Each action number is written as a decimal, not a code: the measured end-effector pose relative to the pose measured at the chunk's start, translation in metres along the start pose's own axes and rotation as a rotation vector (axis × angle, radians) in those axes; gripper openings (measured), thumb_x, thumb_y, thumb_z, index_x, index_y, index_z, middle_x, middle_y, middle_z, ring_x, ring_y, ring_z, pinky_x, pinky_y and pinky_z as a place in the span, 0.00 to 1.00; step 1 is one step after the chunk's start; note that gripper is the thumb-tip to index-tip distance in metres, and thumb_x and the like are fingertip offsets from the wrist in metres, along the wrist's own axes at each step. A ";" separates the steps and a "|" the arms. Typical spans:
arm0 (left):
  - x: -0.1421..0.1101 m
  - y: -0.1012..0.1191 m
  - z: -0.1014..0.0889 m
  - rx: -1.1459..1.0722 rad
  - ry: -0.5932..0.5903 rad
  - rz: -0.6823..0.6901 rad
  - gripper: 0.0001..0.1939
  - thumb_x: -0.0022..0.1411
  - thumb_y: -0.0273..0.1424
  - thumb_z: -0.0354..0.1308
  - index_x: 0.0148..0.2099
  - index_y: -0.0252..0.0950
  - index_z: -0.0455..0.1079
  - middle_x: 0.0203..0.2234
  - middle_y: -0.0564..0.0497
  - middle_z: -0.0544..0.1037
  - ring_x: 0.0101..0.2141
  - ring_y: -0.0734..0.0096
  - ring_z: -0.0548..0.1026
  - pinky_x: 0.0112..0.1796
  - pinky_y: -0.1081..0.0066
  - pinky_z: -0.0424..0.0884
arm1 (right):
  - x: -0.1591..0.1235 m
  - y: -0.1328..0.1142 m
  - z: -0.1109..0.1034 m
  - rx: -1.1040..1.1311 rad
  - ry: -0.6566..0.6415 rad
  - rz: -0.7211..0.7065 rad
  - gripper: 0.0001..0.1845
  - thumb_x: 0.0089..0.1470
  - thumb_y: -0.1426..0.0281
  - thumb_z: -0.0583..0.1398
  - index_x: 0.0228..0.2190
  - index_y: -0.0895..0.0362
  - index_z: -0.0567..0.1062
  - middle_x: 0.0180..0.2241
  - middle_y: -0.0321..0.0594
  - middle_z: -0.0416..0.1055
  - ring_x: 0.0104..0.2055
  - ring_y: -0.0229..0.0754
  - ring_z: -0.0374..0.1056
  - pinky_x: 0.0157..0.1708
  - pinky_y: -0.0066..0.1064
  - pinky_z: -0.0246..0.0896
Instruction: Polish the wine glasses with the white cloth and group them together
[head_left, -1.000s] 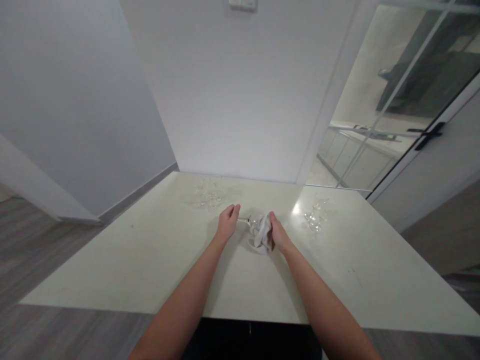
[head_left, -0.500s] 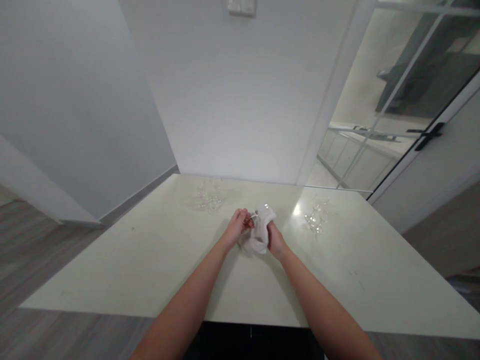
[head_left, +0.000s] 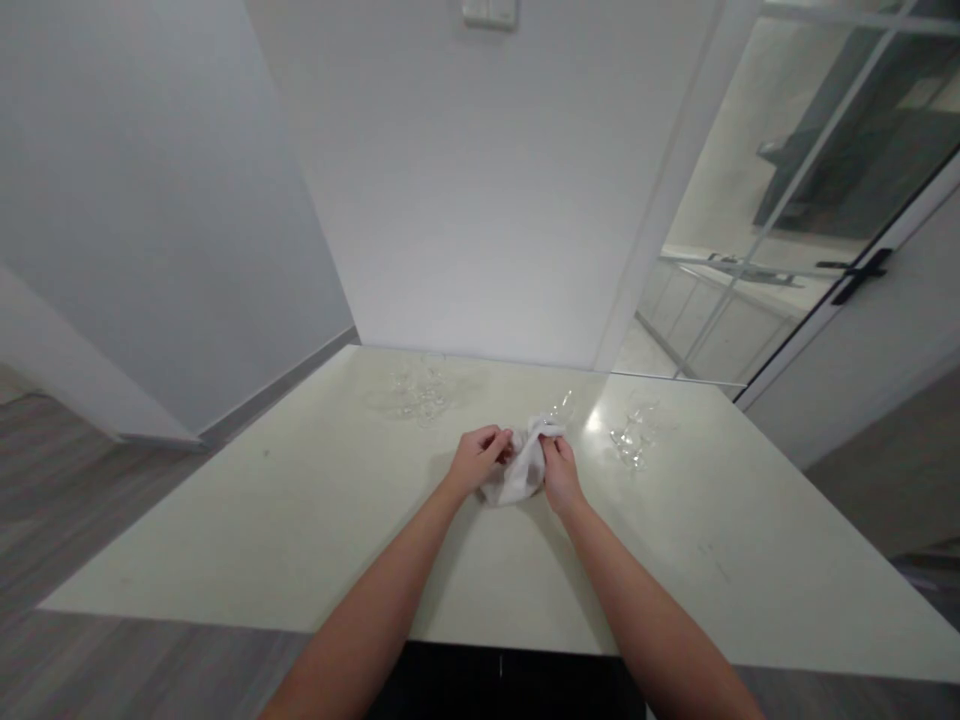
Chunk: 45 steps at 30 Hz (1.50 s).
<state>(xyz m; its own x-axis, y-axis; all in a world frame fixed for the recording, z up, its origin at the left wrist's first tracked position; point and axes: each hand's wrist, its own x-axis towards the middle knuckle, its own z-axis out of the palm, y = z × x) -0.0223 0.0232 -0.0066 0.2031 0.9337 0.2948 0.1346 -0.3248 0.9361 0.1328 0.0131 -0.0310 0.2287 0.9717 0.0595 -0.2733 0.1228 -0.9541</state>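
Head view: right hand (head_left: 562, 478) pinches the cloth (head_left: 519, 483); left hand (head_left: 474, 459), left of it, curls, hold unclear; glass (head_left: 564, 404) beyond the cloth could slip if gripped loosely.

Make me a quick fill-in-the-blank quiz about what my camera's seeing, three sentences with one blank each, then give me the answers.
1. The cloth between the left hand and the right hand is ____ in colour.
2. The door handle is coloured ____.
3. The clear glassware on the door-handle side is nearer to the ____ hand.

Missing words: white; black; right.
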 end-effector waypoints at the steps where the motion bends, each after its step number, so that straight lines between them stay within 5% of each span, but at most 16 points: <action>1: 0.001 -0.002 -0.002 -0.015 0.069 0.000 0.19 0.60 0.45 0.54 0.26 0.35 0.67 0.19 0.54 0.69 0.22 0.74 0.67 0.26 0.74 0.64 | -0.001 -0.001 0.000 -0.047 -0.009 -0.016 0.17 0.48 0.54 0.59 0.29 0.57 0.73 0.26 0.34 0.70 0.29 0.38 0.63 0.29 0.29 0.57; 4: 0.003 -0.006 -0.006 -0.100 0.183 0.012 0.15 0.56 0.44 0.58 0.31 0.36 0.66 0.20 0.56 0.68 0.21 0.77 0.65 0.24 0.76 0.62 | -0.008 -0.003 0.001 -0.208 -0.147 -0.076 0.15 0.49 0.57 0.60 0.28 0.57 0.73 0.24 0.33 0.68 0.26 0.36 0.60 0.26 0.27 0.54; 7: 0.006 -0.008 -0.008 -0.175 0.101 0.040 0.16 0.53 0.42 0.61 0.36 0.35 0.68 0.28 0.52 0.72 0.27 0.74 0.69 0.28 0.75 0.65 | -0.015 -0.001 0.005 -0.319 -0.358 -0.094 0.12 0.47 0.61 0.61 0.27 0.58 0.74 0.21 0.32 0.65 0.23 0.34 0.56 0.22 0.25 0.49; 10: 0.007 -0.008 -0.009 -0.235 0.036 0.050 0.16 0.51 0.40 0.63 0.36 0.34 0.69 0.29 0.51 0.73 0.31 0.72 0.70 0.33 0.73 0.66 | -0.018 0.002 0.006 -0.349 -0.436 -0.069 0.11 0.47 0.62 0.62 0.24 0.58 0.73 0.20 0.31 0.64 0.22 0.33 0.55 0.21 0.25 0.47; 17: 0.003 -0.010 -0.011 -0.398 -0.121 -0.054 0.24 0.52 0.48 0.60 0.41 0.32 0.74 0.35 0.44 0.76 0.36 0.64 0.73 0.38 0.69 0.67 | -0.022 -0.005 0.001 -0.049 -0.567 0.303 0.19 0.45 0.55 0.63 0.31 0.58 0.76 0.25 0.37 0.72 0.26 0.37 0.63 0.26 0.27 0.56; 20: 0.003 -0.009 -0.010 -0.409 -0.127 -0.060 0.27 0.52 0.49 0.60 0.45 0.32 0.73 0.38 0.43 0.77 0.38 0.63 0.74 0.40 0.68 0.67 | -0.022 -0.005 0.002 -0.086 -0.535 0.257 0.19 0.46 0.56 0.62 0.32 0.58 0.75 0.26 0.36 0.71 0.27 0.36 0.63 0.28 0.27 0.56; 24: 0.006 -0.006 -0.008 -0.360 0.040 -0.071 0.25 0.47 0.42 0.66 0.45 0.34 0.71 0.33 0.47 0.78 0.35 0.67 0.74 0.39 0.69 0.67 | -0.019 -0.002 0.007 -0.277 -0.445 0.079 0.17 0.45 0.57 0.64 0.29 0.59 0.75 0.24 0.33 0.68 0.26 0.34 0.58 0.28 0.26 0.52; 31: 0.004 -0.005 -0.010 -0.522 -0.089 -0.117 0.25 0.53 0.43 0.62 0.49 0.35 0.65 0.39 0.43 0.78 0.36 0.65 0.75 0.38 0.67 0.67 | -0.023 -0.010 0.004 -0.084 -0.503 0.377 0.22 0.42 0.54 0.65 0.33 0.58 0.75 0.25 0.35 0.70 0.27 0.36 0.62 0.28 0.27 0.53; 45: 0.004 0.002 -0.011 -0.395 -0.005 -0.101 0.24 0.51 0.39 0.64 0.49 0.35 0.66 0.36 0.47 0.77 0.32 0.72 0.73 0.36 0.71 0.66 | -0.021 0.001 0.003 -0.217 -0.519 0.229 0.18 0.47 0.57 0.62 0.35 0.59 0.75 0.31 0.36 0.72 0.31 0.37 0.63 0.34 0.29 0.56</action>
<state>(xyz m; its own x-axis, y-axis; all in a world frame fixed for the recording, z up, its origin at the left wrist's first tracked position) -0.0319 0.0276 -0.0020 0.2123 0.9570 0.1978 -0.2285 -0.1482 0.9622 0.1245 -0.0064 -0.0323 -0.3137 0.9468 -0.0715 -0.0521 -0.0924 -0.9944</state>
